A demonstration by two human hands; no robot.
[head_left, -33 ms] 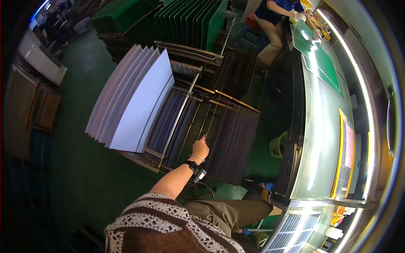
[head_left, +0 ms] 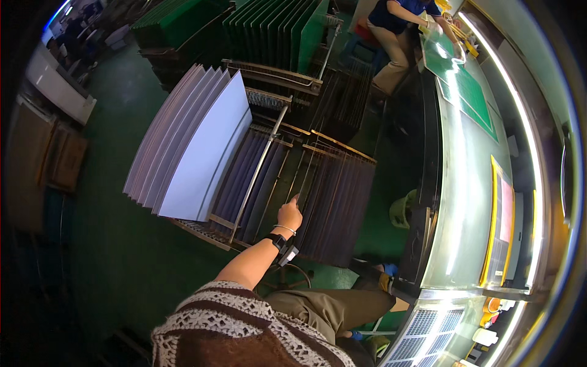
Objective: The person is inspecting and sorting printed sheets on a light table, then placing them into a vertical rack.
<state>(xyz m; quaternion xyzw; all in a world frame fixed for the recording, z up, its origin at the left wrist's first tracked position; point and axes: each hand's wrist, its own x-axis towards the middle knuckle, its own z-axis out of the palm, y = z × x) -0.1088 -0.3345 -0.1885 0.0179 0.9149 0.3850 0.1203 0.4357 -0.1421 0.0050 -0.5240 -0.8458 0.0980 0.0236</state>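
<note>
My left hand (head_left: pixel 290 215), with a bracelet and a dark watch at the wrist, reaches into a slotted rack. Its index finger points outward along the edge of a thin board, while the other fingers are curled under. Whether they grip anything is hidden. Just right of the hand, dark boards (head_left: pixel 335 211) stand upright in a close row. To its left are more dark boards (head_left: pixel 247 177), a metal rail (head_left: pixel 260 165) and several large pale boards (head_left: pixel 205 153) standing on edge. My right hand is out of view.
Green boards (head_left: pixel 278 37) stand in racks behind. A long glossy worktop (head_left: pixel 455 202) runs along the right, carrying a yellow-edged frame (head_left: pixel 496 226) and a gridded panel (head_left: pixel 428 333). A co-worker (head_left: pixel 397 37) handles a green sheet (head_left: pixel 465 92). A pale bin (head_left: pixel 402 211) stands below.
The co-worker's hands have shifted slightly over the green sheet. My left hand keeps its place at the rack.
</note>
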